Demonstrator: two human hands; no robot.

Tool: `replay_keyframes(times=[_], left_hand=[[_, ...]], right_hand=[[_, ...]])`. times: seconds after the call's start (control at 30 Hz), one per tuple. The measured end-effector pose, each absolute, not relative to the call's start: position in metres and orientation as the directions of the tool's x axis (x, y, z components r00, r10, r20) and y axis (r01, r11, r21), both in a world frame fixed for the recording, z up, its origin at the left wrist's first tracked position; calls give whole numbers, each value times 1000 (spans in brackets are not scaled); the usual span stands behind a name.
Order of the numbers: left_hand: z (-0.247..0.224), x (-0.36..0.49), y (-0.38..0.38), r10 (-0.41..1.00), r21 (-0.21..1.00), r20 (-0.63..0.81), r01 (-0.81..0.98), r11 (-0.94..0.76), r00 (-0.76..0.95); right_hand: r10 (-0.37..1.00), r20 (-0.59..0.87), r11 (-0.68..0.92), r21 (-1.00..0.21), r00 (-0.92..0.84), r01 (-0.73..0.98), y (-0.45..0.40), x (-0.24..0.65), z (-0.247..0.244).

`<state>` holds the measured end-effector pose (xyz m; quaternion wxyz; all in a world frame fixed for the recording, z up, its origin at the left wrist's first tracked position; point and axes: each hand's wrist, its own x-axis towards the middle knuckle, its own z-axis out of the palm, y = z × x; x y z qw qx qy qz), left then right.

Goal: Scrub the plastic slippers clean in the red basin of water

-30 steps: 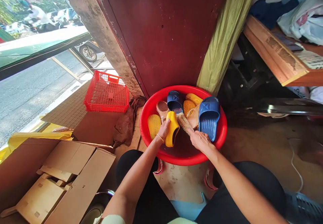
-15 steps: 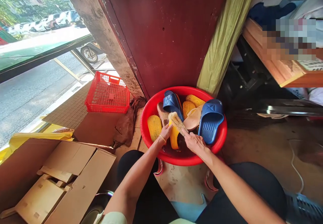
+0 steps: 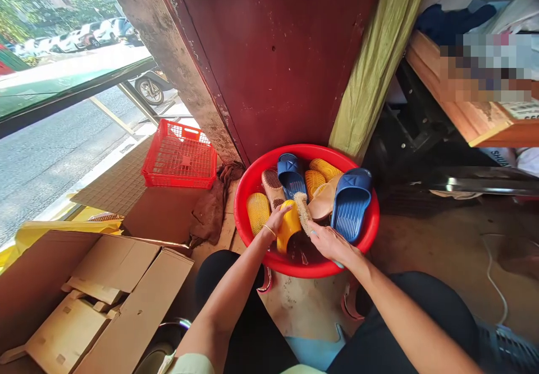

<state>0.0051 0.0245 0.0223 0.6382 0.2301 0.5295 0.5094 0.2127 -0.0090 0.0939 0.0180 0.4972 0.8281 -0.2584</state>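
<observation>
A yellow slipper [image 3: 289, 227] is gripped in my left hand [image 3: 278, 219], tilted above the dark water in the red basin [image 3: 242, 205]. My right hand [image 3: 330, 242] is closed on a scrub brush [image 3: 302, 211], whose pale bristles are right beside the slipper; I cannot tell whether they touch. Around my hands in the basin lie two blue slippers [image 3: 352, 203], more yellow slippers [image 3: 258, 212], a tan slipper [image 3: 326, 199] and a beige-and-brown one [image 3: 273, 186].
A red plastic crate [image 3: 181, 158] and a brown cloth [image 3: 208, 214] lie left of the basin. An open cardboard box [image 3: 138, 301] with wooden pieces [image 3: 67, 329] stands at lower left. Behind is a dark red door [image 3: 273, 59]; a wooden table [image 3: 467, 104] is at right.
The yellow slipper has turned, showing more of its broad yellow side. The brush has shifted down and right, off the slipper's top. The back blue slipper sits slightly further right.
</observation>
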Motion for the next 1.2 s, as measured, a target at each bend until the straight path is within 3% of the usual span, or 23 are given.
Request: replay_keyframes(times=[0.2,0.43,0.57,0.67,0.73,0.9,1.1,1.2], left_hand=[[14,8,25,885,898,-416,-247,363,-210],[23,14,19,933,905,-342,-229,359,111],[22,9,25,947,946,-318,82,314,39],[19,6,30,969,908,-238,338,246,-66],[18,7,32,976,883,-200,416,219,-89],[20,9,34,976,935,-216,282,214,-23],[38,3,22,964,973,-230,12,230,135],[55,-4,20,978,971,-200,-119,205,55]], right_hand=[[789,-343,405,-333,-510,852,-40,208,107],[863,-302,274,-396,-406,876,-1,200,101],[881,-325,219,-364,-344,905,11,204,94],[855,-372,258,-299,-361,919,7,210,96],[827,-403,291,-288,-392,912,3,216,101],[807,-370,347,-335,-461,876,-9,222,113],[864,-338,270,-314,-373,910,3,220,103],[898,-251,237,-412,-360,880,7,222,97]])
